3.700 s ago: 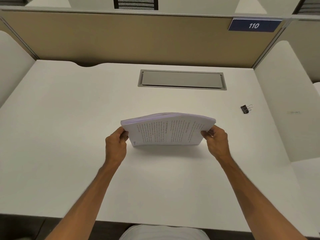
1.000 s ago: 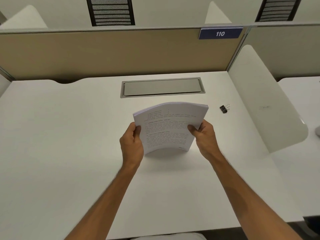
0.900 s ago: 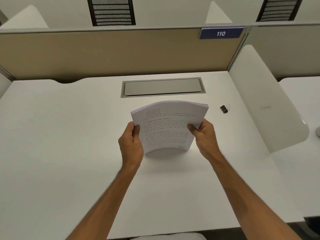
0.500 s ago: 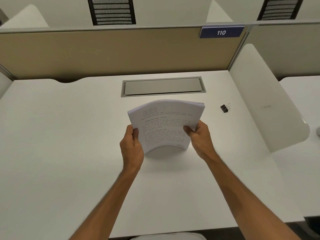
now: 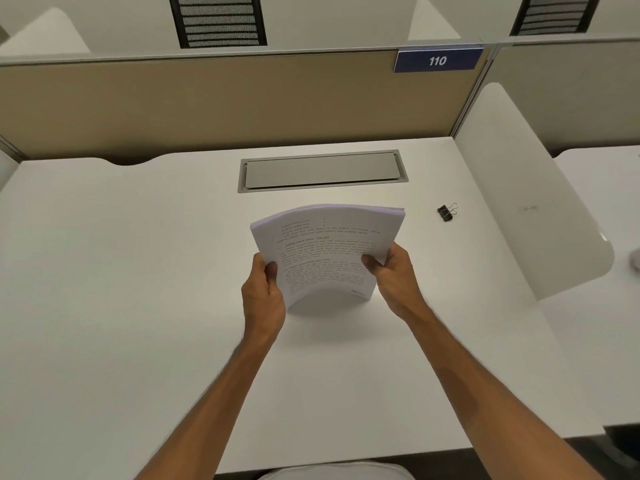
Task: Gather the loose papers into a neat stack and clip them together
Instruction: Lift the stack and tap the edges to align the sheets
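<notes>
A thick stack of printed papers point(image 5: 325, 251) stands on its lower short edge on the white desk point(image 5: 121, 289), bowed so its top curves away from me. My left hand point(image 5: 263, 296) grips the stack's left edge, thumb on the front page. On the opposite edge my right hand point(image 5: 391, 275) holds it the same way. A small black binder clip point(image 5: 445, 213) lies on the desk to the right of the stack, apart from both hands.
A grey metal cable hatch point(image 5: 322, 171) is set into the desk behind the papers. A tan partition point(image 5: 207, 105) with a blue "110" sign point(image 5: 438, 60) closes the back. A white side divider point(image 5: 530, 209) bounds the right side, just beyond the clip.
The stack was held lengthwise between my hands earlier; it now stands on a short edge. Over the last second it stays upright, with my hands shifting slightly on its sides.
</notes>
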